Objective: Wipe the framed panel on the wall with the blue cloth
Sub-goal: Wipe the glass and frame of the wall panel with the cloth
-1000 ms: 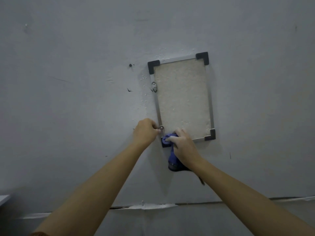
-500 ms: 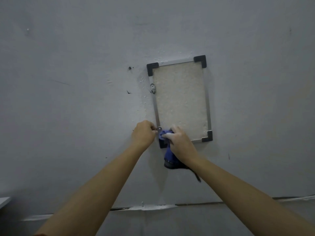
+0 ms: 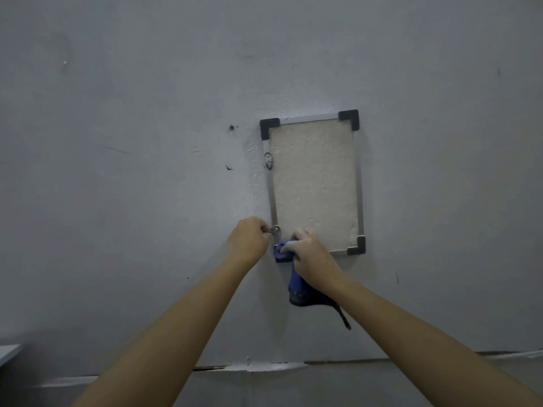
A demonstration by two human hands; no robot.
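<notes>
The framed panel [image 3: 313, 183] hangs on a grey wall: a pale rough sheet in a thin metal frame with black corner pieces. My right hand [image 3: 312, 257] is shut on the blue cloth [image 3: 295, 284] and presses it against the frame's lower left corner, which it hides. The rest of the cloth hangs below my hand, with a dark strap trailing down. My left hand [image 3: 248, 241] is closed just left of the frame, its fingertips pinching a small metal clip [image 3: 275, 230] at the frame's lower left edge.
A second metal clip [image 3: 268, 160] sits on the frame's left edge higher up. A small screw hole [image 3: 231, 127] and a dark mark are on the wall to the left. A cracked seam [image 3: 258, 368] runs along the wall low down. A pale ledge corner [image 3: 7, 352] shows at far left.
Both hands have stayed at the frame's lower left corner. The right hand with the cloth has shifted only slightly; the view has tilted a little.
</notes>
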